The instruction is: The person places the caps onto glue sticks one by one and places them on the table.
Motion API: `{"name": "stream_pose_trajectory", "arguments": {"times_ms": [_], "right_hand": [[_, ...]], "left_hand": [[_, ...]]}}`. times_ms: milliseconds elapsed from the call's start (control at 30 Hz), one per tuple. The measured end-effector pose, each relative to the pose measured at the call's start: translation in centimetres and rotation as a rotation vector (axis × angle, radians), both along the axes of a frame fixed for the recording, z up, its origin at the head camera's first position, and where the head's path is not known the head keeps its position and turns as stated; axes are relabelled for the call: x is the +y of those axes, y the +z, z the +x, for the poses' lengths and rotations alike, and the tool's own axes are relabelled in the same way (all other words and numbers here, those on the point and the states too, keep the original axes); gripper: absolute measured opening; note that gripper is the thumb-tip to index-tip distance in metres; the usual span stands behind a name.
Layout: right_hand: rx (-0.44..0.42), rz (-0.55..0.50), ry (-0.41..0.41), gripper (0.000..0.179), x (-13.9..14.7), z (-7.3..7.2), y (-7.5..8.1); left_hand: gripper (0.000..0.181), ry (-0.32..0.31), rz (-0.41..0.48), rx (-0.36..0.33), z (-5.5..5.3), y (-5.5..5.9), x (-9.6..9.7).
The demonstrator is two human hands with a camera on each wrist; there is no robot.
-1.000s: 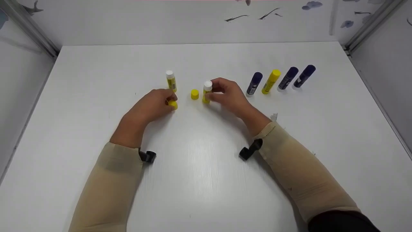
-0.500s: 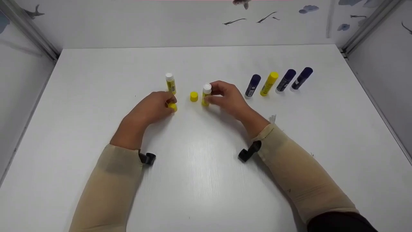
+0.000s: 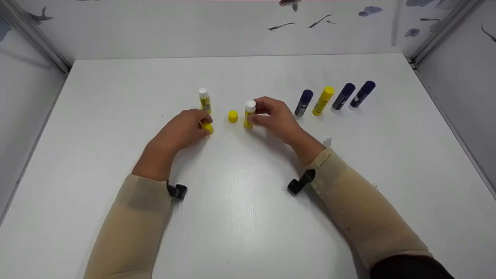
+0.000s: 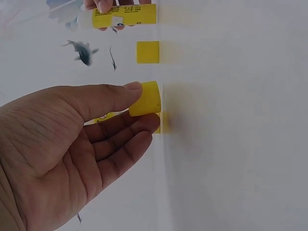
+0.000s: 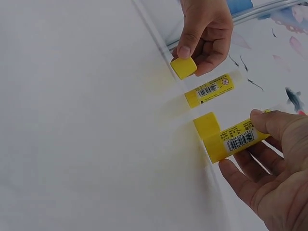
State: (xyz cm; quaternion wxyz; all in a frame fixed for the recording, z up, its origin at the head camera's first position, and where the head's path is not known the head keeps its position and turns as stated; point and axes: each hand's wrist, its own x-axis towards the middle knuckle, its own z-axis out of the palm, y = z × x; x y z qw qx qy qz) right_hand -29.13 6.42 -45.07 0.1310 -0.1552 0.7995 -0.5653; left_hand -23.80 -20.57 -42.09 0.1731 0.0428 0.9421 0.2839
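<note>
Between thumb and fingers, my left hand [image 3: 176,131] pinches a yellow cap [image 4: 146,98] at the tabletop. Just behind that hand stands an uncapped glue stick [image 3: 205,101], yellow with a white top. My right hand [image 3: 277,117] holds another yellow glue stick [image 5: 238,141] by its sides, upright, its white top [image 3: 250,105] uncovered. A second yellow cap [image 3: 233,116] stands on the table between the hands, close to the glue stick in my right hand. In the left wrist view, my left fingers partly hide the standing glue stick.
To the right stand a dark blue glue stick [image 3: 303,104], a capped yellow one [image 3: 323,101] and two more dark blue glue sticks [image 3: 343,97]. The white table [image 3: 232,224] has a patterned wall [image 3: 174,31] along its back and walls at both sides.
</note>
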Motion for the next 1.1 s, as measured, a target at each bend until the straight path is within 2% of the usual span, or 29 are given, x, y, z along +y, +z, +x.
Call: {"name": "stream_pose_trajectory", "arguments": {"times_ms": [300,567,767,1100], "right_hand": [[0.011,0.013,-0.005,0.034,0.3,0.4,0.3],[0.028,0.031,0.0,0.035,0.6,0.9,0.8],[0.019,0.008,0.007,0.036,0.7,1.1,0.9],[0.065,-0.023,0.033,0.037,1.0,1.6,1.3]], "left_hand": [[0.034,0.017,0.005,0.001,0.3,0.4,0.4],[0.034,0.002,-0.001,0.016,0.3,0.4,0.5],[0.034,-0.001,-0.008,0.013,0.4,0.5,0.5],[0.036,-0.019,-0.022,0.044,0.6,0.7,0.5]]}}
